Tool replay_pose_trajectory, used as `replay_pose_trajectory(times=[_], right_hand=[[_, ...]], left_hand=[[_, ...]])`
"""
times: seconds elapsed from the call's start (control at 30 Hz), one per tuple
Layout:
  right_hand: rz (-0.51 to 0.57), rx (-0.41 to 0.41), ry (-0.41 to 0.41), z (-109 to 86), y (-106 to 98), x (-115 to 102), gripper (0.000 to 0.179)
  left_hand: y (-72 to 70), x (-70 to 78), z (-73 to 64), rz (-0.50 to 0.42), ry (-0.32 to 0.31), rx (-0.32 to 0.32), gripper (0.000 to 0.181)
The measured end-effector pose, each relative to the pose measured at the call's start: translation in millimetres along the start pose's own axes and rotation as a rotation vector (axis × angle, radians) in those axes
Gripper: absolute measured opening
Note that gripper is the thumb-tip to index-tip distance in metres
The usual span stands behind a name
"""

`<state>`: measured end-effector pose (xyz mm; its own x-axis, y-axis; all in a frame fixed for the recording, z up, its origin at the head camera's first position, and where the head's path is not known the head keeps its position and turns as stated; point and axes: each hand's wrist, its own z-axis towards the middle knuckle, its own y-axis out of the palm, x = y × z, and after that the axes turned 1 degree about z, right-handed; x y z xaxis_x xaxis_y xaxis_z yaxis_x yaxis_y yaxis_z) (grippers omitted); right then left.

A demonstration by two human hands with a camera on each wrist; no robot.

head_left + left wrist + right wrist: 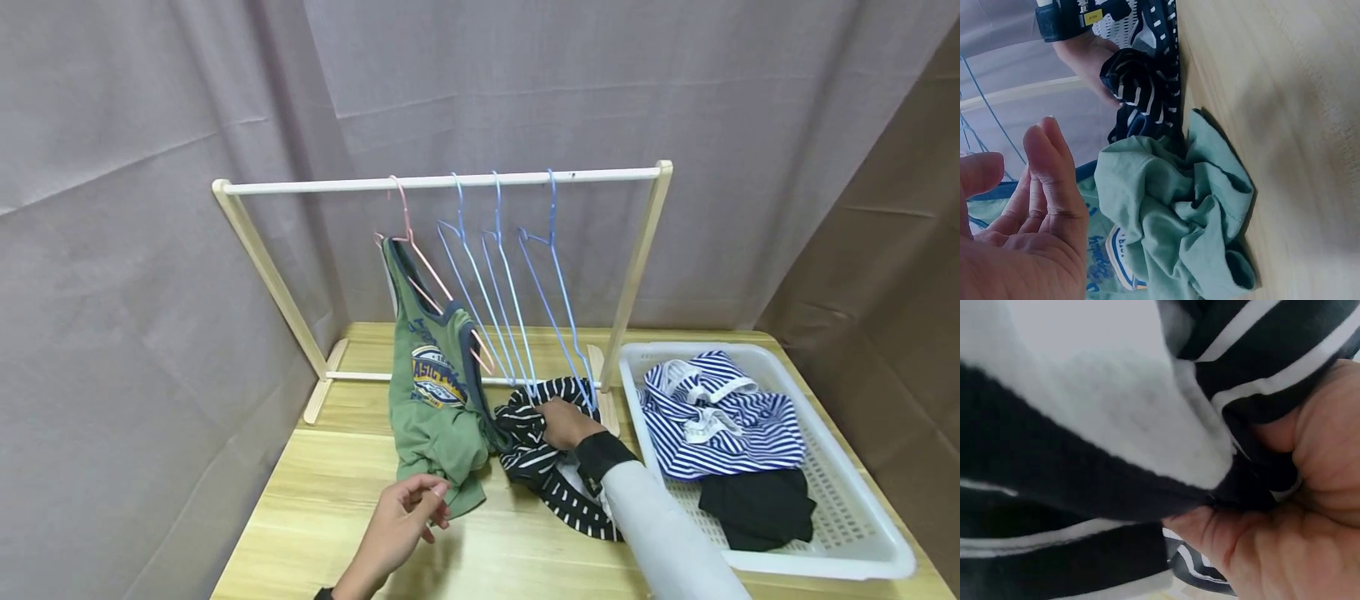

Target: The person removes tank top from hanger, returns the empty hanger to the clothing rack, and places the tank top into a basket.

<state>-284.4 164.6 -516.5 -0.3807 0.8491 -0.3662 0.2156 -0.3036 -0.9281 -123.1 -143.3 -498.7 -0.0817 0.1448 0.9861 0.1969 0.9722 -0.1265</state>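
A black-and-white striped garment [555, 479] lies bunched on the table below the hangers. My right hand [564, 423] grips its cloth; in the right wrist view the fingers [1260, 544] and thumb pinch the striped fabric [1041, 550]. My left hand [405, 517] hovers over the table with fingers loosely bent, holding nothing. Just beyond it, a green sleeveless top [431, 400] hangs from a pink hanger [408, 225], its lower part crumpled on the tabletop. In the left wrist view the left hand [1029, 219] is apart from the green cloth [1160, 194].
A wooden rack with a white rail [322, 186] stands at the back. Several blue hangers, one a blue hanger [558, 275], hang from it. On the right, a white basket [885, 542] holds a blue-and-white striped garment [712, 417] and a black cloth [757, 508].
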Motion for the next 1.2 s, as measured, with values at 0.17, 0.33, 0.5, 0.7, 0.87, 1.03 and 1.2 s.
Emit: replay_pose_trajectory(times=[0.17,0.33,0.5,0.7,0.87,1.03,1.2], right_hand=[[0.0,0.042,-0.039,-9.1,-13,1,0.051],[-0.035,0.202,0.005,-16.4,-36,3,0.054],[-0.078,0.35,-0.04,-30.2,-69,11,0.049],[0.007,0.367,0.041,-55.2,-110,12,0.061],[-0.001,0.431,0.066,-79.6,-132,14,0.068],[-0.02,0.501,0.108,-106.1,-148,23,0.067],[-0.037,0.563,0.147,-128.1,-154,44,0.064]], left_hand=[[-1.0,2.3,0.3,0.002,0.005,0.015,0.038],[-1.6,3.9,-0.7,-0.003,0.01,0.02,0.035],[-1.3,3.0,-3.1,-0.002,0.024,-0.011,0.035],[-0.9,2.8,-2.7,0.012,0.047,-0.036,0.038],[-0.5,4.3,-1.7,0.006,0.036,-0.027,0.037],[-2.6,5.2,-2.3,0.009,0.029,-0.02,0.036],[-5.7,5.1,-2.1,0.011,0.019,-0.005,0.032]])
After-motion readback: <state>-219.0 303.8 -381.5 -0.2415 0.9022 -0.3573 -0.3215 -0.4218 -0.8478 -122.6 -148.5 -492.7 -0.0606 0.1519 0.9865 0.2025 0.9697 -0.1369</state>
